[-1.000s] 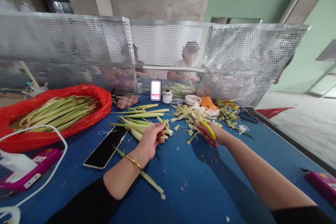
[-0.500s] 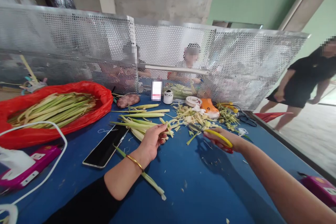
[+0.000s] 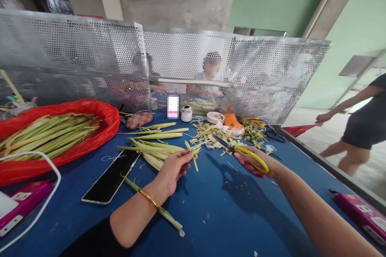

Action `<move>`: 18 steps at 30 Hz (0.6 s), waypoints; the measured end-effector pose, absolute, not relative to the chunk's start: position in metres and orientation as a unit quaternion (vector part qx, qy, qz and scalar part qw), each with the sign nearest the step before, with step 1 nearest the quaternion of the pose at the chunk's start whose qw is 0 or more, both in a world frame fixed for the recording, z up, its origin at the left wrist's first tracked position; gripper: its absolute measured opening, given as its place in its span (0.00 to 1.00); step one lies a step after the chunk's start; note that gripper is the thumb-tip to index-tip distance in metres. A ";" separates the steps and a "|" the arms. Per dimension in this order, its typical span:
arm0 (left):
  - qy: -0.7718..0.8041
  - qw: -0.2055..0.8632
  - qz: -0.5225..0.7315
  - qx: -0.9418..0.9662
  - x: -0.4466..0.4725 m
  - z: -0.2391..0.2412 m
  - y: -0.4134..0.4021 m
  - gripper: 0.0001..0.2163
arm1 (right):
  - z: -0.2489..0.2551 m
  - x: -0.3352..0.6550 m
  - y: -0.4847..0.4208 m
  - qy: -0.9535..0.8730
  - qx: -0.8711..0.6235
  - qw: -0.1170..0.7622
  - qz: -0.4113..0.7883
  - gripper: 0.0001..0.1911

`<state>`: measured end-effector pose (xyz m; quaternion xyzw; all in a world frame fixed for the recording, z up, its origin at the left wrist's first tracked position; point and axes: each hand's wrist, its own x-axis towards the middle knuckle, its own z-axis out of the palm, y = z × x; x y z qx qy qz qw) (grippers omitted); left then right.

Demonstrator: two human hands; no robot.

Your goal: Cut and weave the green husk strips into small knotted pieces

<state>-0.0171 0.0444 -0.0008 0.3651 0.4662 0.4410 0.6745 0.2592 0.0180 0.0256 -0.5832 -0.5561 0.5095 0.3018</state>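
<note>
Nearest, our left hand (image 3: 172,168) pinched a short bundle of cut stalk pieces (image 3: 193,153) just above the blue table (image 3: 211,217). Our right hand (image 3: 256,163) gripped yellow-handled scissors (image 3: 241,153), blades pointing away; they seemed slightly parted, though we could not be sure. Beyond lay long green stalks (image 3: 150,146), a phone (image 3: 113,176) beside them, then scattered trimmings (image 3: 211,134).

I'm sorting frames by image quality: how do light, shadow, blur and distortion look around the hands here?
Head view: soft daylight, no harsh glare; the right hand with the scissors casts a dark shadow on the blue table; the left hand pinching a stalk piece looks sharp; wide-angle bending curves the perforated screen; a passer-by at the right edge is slightly blurred.
</note>
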 end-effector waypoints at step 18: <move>0.269 0.857 0.251 0.360 0.000 -0.005 0.011 0.12 | 0.000 0.170 -0.013 -0.371 -0.371 0.558 0.643 0.28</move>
